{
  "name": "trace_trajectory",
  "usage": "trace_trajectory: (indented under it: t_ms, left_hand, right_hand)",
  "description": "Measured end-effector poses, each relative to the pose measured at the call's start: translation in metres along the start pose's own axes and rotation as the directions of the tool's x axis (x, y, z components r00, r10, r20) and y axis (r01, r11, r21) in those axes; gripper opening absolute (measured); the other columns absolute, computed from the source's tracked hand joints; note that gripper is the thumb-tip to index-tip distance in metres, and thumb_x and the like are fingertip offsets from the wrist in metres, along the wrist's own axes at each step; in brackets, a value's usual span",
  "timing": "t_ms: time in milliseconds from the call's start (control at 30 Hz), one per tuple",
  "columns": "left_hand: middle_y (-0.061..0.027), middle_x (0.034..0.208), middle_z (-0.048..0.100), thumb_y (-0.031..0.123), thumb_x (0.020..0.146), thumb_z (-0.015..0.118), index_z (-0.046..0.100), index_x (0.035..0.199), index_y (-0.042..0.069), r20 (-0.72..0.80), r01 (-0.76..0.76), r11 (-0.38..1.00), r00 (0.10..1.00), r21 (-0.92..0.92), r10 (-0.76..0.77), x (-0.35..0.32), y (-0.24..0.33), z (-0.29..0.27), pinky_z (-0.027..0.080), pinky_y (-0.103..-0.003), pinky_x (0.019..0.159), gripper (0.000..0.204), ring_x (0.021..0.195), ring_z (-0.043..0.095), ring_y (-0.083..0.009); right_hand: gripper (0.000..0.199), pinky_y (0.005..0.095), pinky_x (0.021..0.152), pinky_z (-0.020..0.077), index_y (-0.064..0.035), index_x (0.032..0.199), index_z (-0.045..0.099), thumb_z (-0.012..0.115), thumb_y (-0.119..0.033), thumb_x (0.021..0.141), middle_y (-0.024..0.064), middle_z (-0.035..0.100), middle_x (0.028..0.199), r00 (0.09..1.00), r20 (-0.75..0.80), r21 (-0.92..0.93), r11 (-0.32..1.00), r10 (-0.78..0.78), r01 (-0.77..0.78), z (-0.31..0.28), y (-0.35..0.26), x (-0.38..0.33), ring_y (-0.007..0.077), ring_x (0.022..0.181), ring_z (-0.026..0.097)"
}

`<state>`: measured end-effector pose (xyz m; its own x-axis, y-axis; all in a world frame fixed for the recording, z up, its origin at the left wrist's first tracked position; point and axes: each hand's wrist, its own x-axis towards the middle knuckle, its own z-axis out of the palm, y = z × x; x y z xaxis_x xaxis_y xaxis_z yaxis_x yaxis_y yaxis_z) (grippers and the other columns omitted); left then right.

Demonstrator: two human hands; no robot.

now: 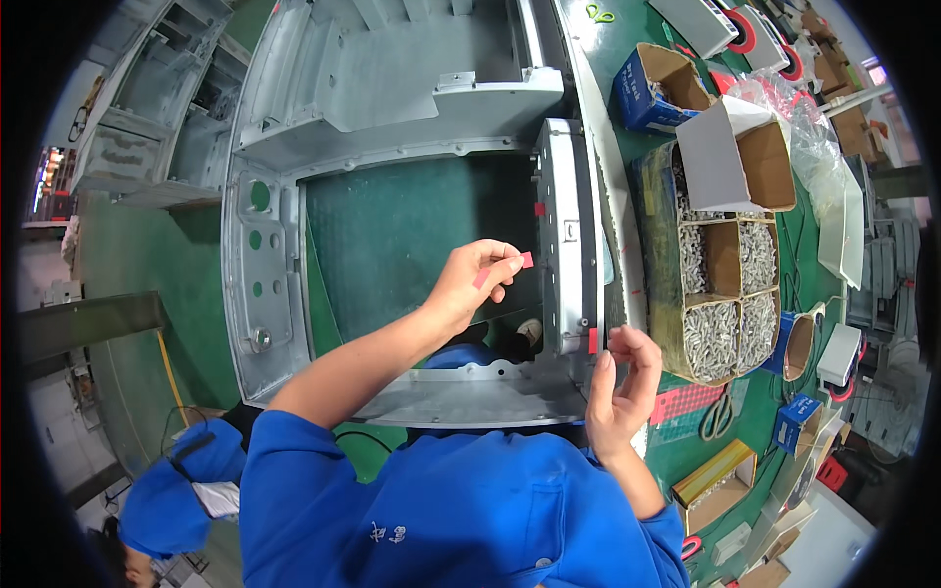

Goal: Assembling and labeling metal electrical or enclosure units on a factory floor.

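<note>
My left hand (469,284) is over the opening of a large grey metal frame (272,372), pinching a small piece of red tape (527,260) between thumb and fingertips. A second red strip (481,277) lies on the back of that hand. My right hand (624,387) is beside the near end of a long silver metal bar-shaped housing (567,235), its fingers bent and the thumb apart from them. Next to those fingers a red tape piece (593,340) sits on the housing's edge. Another red piece (540,210) is on its left side, farther up.
At right stands a divided cardboard box (723,297) of metal fasteners, with an open carton (765,162) on top. Scissors (717,417), a blue box (659,88) and a yellow-edged carton (716,480) are around it. Another person in blue (176,505) is at lower left.
</note>
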<state>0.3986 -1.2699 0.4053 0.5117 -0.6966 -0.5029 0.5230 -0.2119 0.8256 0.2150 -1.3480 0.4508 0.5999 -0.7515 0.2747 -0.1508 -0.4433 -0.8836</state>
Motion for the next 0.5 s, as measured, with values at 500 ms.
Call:
trace_trajectory:
  t_ms: [500]
  left_hand:
    - [-0.0075, 0.082, 0.056, 0.010, 0.078, 0.055, 0.055, 0.085, -0.003, 0.146, 0.086, 0.994, 0.985, 0.064, -0.094, 0.039, -0.026, -0.002, 0.045, -0.024, 0.065, 0.015, 0.074, 0.054, -0.0131]
  right_hand:
    - [0.031, 0.0270, 0.065, 0.0425, 0.0022, 0.102, 0.046, 0.053, 0.005, 0.072, 0.0149, 0.047, 0.095, 1.000, -0.002, -0.126, 0.992, 0.002, -0.002, 0.004, 0.022, -0.019, 0.0200, 0.079, 0.049]
